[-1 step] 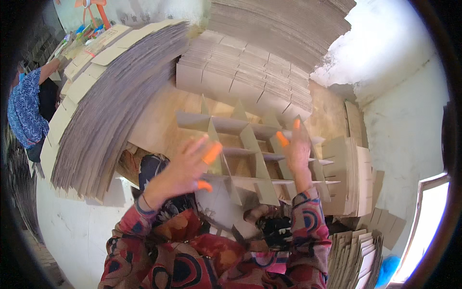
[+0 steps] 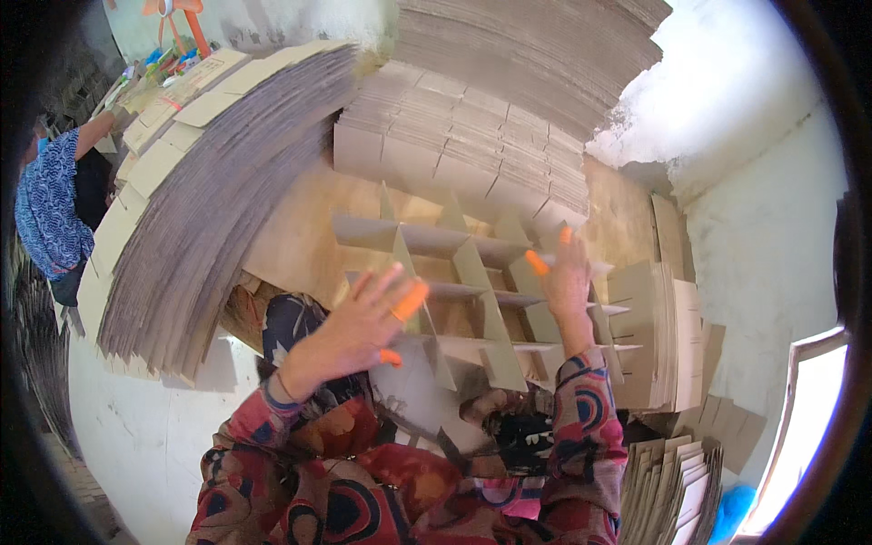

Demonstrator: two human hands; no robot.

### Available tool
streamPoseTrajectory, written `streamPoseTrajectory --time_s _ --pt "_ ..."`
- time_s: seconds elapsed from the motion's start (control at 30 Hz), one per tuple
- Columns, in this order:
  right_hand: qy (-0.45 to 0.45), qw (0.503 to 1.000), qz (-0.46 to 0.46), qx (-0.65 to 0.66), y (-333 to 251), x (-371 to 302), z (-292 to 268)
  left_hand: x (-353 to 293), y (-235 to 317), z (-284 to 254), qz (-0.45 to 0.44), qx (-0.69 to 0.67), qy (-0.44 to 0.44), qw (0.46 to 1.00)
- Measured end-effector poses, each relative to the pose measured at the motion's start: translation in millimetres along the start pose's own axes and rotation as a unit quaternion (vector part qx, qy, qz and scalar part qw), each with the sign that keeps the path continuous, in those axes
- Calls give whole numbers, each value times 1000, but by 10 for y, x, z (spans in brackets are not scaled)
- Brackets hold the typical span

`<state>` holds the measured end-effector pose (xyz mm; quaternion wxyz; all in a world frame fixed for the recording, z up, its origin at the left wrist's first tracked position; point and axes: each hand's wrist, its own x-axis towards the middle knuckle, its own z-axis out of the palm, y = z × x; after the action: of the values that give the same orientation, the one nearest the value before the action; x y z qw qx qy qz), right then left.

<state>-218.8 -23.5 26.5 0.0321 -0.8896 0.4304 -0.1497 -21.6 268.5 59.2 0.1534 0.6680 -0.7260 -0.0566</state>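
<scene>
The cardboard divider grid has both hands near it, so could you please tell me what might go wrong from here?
The cardboard divider grid is made of thin crossed strips, which could bend or slip apart if the right hand at its right end bears down unevenly. An orange finger cover on the left hand, by the grid's left side, might snag a strip's edge. The stacked notched sheets close to the grid's right side could be bumped if the grid shifts.

The divider grid (image 2: 434,241) sits before me — a cardboard row (image 2: 227,200) to its left, a cardboard pile (image 2: 463,145) behind, upright sheets (image 2: 647,336) right — and a co-worker (image 2: 53,204) left beyond the row.
</scene>
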Motion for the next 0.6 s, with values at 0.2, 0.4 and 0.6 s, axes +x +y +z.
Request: streamPoseTrajectory --time_s 0.2,0.4,0.6 --pt "-140 989 -17 46 73 75 -135 509 -327 189 -23 40 27 999" --pt "-232 957 -173 -34 -543 -519 -358 825 -1051 668 68 97 122 986" --pt "-221 967 -123 -26 -217 -814 -46 833 -817 487 62 23 -49 997"
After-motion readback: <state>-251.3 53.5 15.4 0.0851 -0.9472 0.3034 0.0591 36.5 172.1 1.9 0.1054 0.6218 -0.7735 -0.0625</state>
